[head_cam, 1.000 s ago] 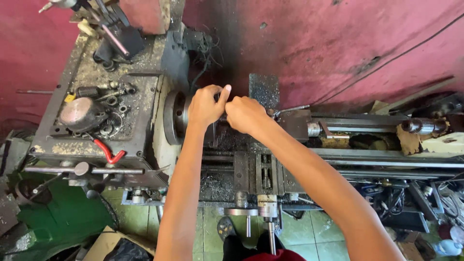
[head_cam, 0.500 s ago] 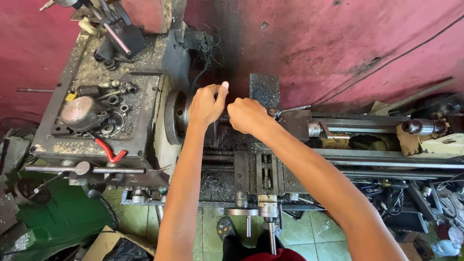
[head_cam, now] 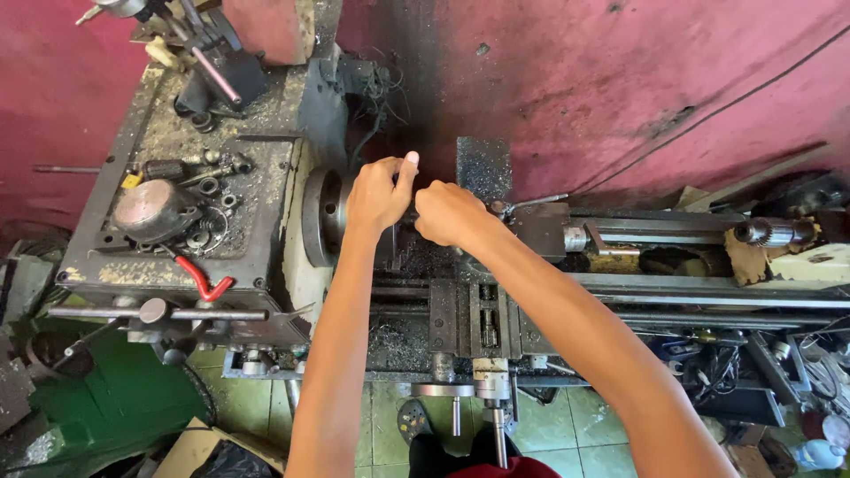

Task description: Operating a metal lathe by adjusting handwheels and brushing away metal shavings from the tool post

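Left hand (head_cam: pixel 376 195): curled over the dark part just right of the round chuck (head_cam: pixel 320 215), thumb raised; grip closed on it.
Right hand (head_cam: pixel 450 212): fist touching the left, grip closed on the same part.
Part: mostly hidden under both hands, above the lathe bed (head_cam: pixel 708 292).
Headstock top (head_cam: pixel 257 190): littered with sockets, a round metal cap (head_cam: pixel 146 205), a red-handled tool (head_cam: pixel 202 279) near its front edge.
Handwheels (head_cam: pixel 443 390): at the front edge.
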